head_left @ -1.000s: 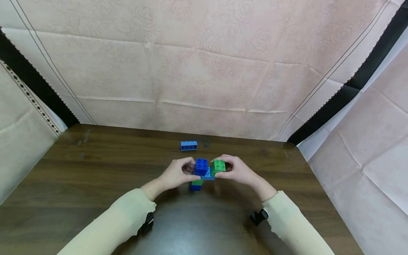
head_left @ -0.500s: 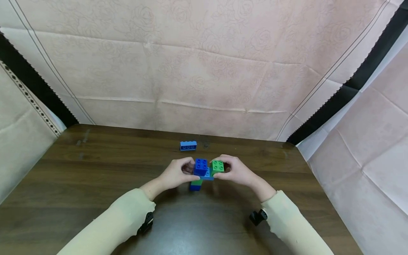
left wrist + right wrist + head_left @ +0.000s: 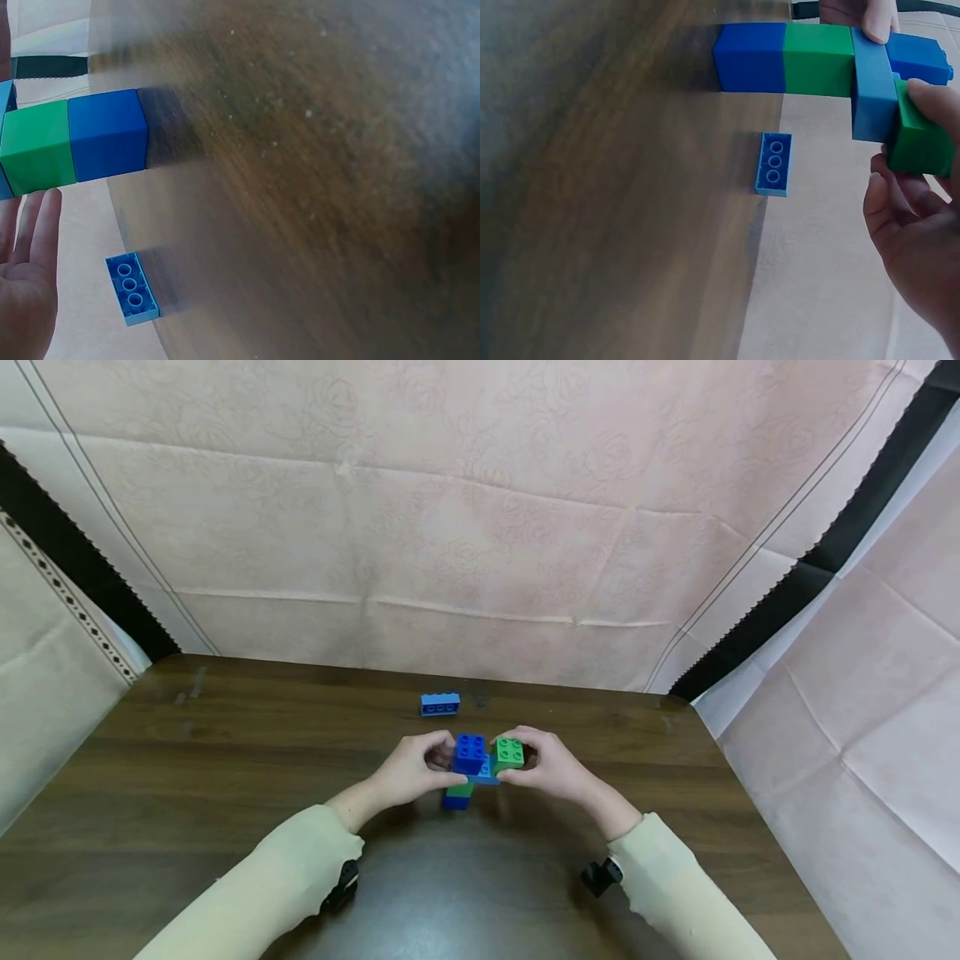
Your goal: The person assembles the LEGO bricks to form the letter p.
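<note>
A tower of toy building bricks stands on the table: a dark blue brick (image 3: 109, 136) at the bottom, a green brick (image 3: 39, 146) above it, then a long light blue brick (image 3: 874, 86) laid across. On that sits an upper dark blue brick (image 3: 469, 753) at the left. My left hand (image 3: 418, 768) grips the tower near the light blue brick, its thumb along the near side. With thumb and fingers my right hand (image 3: 546, 764) pinches another green brick (image 3: 921, 131) at the light blue brick's right end. It looks slightly tilted in the right wrist view; whether it is fully seated, I cannot tell.
A loose light blue brick (image 3: 440, 704) lies on its side near the far edge of the brown wooden table (image 3: 262, 735), its hollow underside facing the hands. A pale patterned cloth (image 3: 420, 543) hangs behind the table.
Everything in the head view has drifted slightly left, table edge included. Hands and bricks keep nearly the same places relative to each other.
</note>
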The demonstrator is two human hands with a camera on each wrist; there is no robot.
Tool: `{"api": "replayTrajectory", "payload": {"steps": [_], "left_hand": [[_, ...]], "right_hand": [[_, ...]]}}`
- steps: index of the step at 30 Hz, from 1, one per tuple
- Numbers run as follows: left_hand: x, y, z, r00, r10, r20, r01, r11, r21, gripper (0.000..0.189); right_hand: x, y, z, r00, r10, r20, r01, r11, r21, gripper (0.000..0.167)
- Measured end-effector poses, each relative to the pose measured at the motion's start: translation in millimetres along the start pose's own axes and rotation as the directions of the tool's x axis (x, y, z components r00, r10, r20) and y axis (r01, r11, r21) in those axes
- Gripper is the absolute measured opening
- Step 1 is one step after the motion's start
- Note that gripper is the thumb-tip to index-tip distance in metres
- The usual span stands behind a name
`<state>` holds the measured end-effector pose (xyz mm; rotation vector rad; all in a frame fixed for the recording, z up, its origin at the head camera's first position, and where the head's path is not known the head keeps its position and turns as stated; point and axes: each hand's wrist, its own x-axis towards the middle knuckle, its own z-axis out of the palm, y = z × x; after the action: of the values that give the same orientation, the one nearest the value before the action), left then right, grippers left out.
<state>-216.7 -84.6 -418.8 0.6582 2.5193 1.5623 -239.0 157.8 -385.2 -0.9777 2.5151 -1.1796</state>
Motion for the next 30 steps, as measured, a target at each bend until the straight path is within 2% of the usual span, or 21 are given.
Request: {"api": "replayTrajectory", "payload": {"steps": [6,11,16,19,23,27,30], "left_hand": [[-2.9,-0.7,-1.0,1.0,-0.004,-0.001,0.004,1.0,0.003,0.028],[-6.6,-2.4,-3.7,1.0,-0.013,-0.002,0.014,1.0,0.017,0.029],[-10.6,-4.6,-9.5,1.0,-0.013,-0.008,0.013,0.999,0.047,0.029],[-12.3,-6.5,-13.7,1.0,-0.011,-0.017,0.012,0.998,0.06,0.028],[-15.2,-7.3,-19.2,1.0,-0.018,-0.016,0.019,0.997,0.074,0.027],[-18.3,-7.5,-23.6,1.0,-0.023,-0.018,0.024,0.996,0.086,0.027],[-19.9,-8.5,-24.9,1.0,-0.023,-0.019,0.024,0.996,0.084,0.027]], "right_hand": [[-0.3,1,3,1.0,0.031,0.003,-0.031,0.998,0.058,0.045],[-0.7,4,-2,1.0,0.012,0.017,-0.014,0.993,0.114,0.045],[7.0,21,-13,0.996,-0.02,-0.081,0.039,0.968,0.248,0.035],[21.2,34,-18,0.985,0.057,-0.161,-0.007,0.956,0.294,0.036],[44.5,48,-19,0.954,0.203,-0.218,-0.128,0.94,0.316,0.037],[69.0,57,-12,0.935,0.282,-0.213,-0.207,0.926,0.317,0.04],[85.1,62,-4,0.931,0.309,-0.192,-0.244,0.922,0.302,0.043]]}}
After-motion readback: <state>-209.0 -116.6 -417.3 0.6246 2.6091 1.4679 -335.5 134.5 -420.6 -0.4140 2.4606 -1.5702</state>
